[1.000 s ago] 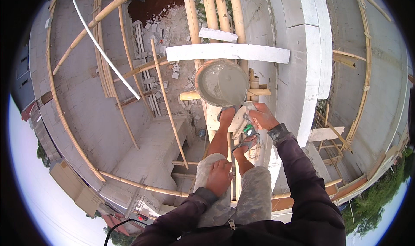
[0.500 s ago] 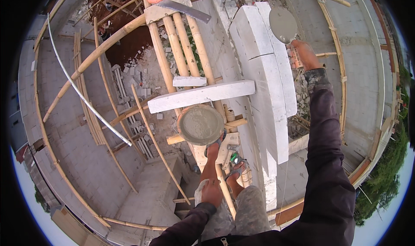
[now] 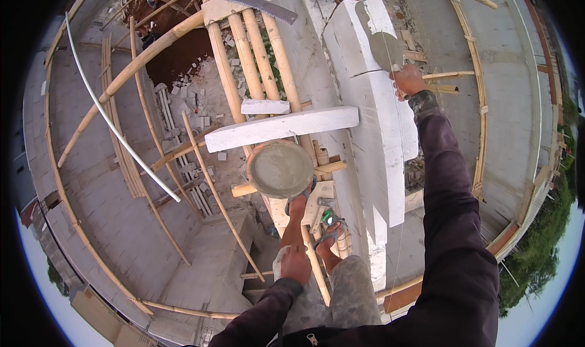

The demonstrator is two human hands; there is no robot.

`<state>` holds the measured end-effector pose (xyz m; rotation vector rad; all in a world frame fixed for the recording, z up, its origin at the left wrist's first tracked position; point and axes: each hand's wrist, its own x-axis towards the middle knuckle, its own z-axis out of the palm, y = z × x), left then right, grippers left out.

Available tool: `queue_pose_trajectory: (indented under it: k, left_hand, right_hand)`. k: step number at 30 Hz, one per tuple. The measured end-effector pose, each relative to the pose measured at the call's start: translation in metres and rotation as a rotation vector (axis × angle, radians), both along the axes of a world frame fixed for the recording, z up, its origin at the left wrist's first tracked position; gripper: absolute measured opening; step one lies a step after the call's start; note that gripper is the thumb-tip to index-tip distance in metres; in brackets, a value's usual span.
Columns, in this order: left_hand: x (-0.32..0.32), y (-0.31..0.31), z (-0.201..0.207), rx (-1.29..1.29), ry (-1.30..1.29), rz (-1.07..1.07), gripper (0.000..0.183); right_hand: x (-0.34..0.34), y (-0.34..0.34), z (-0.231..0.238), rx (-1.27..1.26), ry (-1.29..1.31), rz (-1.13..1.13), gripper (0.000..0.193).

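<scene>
The largest element is the white block wall [image 3: 375, 121] on the person's right, with a grey mortar strip [image 3: 364, 17] on its upper far end. Left of it run bamboo poles [image 3: 245, 54], crossed by a long white block strip [image 3: 283, 129]. Near that strip stands a round mortar basin [image 3: 280, 169], its content grey and wet. A handsaw [image 3: 261, 6] lies at the poles' far end; a short block offcut [image 3: 265, 107] lies just beyond the strip.

The trowel [image 3: 386, 49], its blade coated with mortar, is at the wall's far right edge; contact with the block cannot be confirmed. The right hand [image 3: 408, 81] is closed around its handle. The left hand [image 3: 295, 263] rests on the left knee [image 3: 278, 266]; finger closure cannot be determined.

Assessment: the blade should be stiff, its load soft, slippery and front-heavy. Recommended hold: firmly by the handle, close to the blade, kept level.
</scene>
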<state>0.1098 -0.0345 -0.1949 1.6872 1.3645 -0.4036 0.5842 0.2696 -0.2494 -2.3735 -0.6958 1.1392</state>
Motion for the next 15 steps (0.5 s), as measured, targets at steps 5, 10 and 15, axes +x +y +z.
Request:
queue_pose_trajectory:
  k: [5, 10, 15]
  left_hand:
    - [0.004, -0.009, -0.001, -0.021, 0.017, -0.07, 0.025]
    - [-0.003, -0.023, -0.009, -0.052, 0.042, -0.121, 0.031]
    - [-0.005, -0.028, -0.014, -0.04, 0.038, -0.174, 0.033]
  right_hand:
    - [-0.033, -0.088, -0.021, 0.129, -0.46, 0.233, 0.024]
    - [-0.052, -0.143, -0.047, 0.16, -0.555, 0.19, 0.025]
    - [-0.056, -0.155, -0.042, 0.198, -0.519, 0.161, 0.028]
